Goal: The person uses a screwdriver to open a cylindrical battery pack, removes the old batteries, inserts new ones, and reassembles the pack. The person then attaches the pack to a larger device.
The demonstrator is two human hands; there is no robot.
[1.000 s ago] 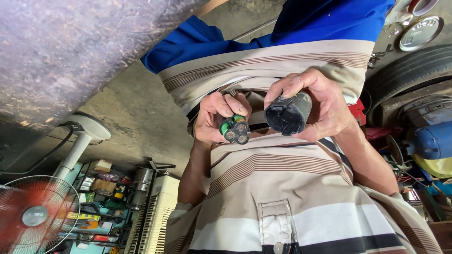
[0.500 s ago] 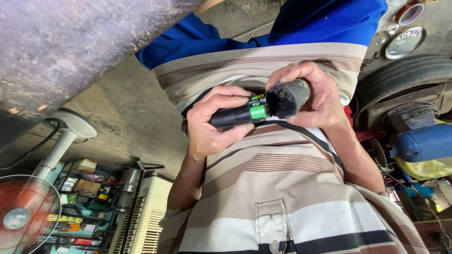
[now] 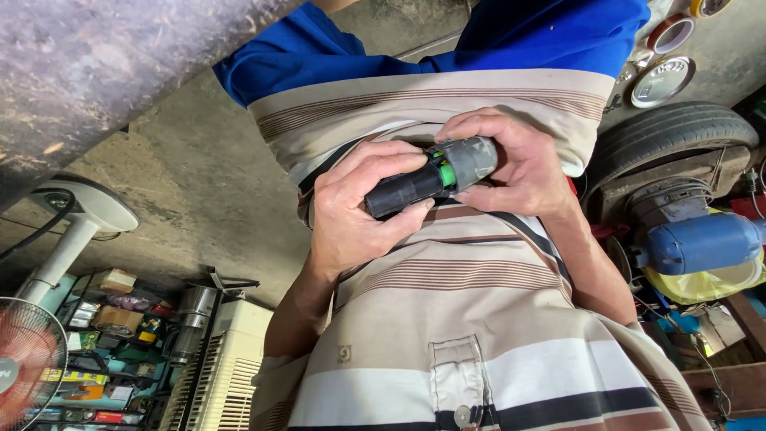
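While left hand (image 3: 351,211) grips black connector (image 3: 403,191); right hand (image 3: 519,164) grips grey plug (image 3: 471,160) | tyre (image 3: 670,132), fan (image 3: 28,359) nearby

The left hand (image 3: 351,215) hides the black plug's (image 3: 403,191) near end.

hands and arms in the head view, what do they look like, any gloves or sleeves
Both are bare: no gloves, rings, watch or bands show on the left hand or the right hand. The forearms are uncovered as far as they show; no sleeve edge is in view. The fingers are bare too. The striped shirt is beige, brown and white, with a dark band.
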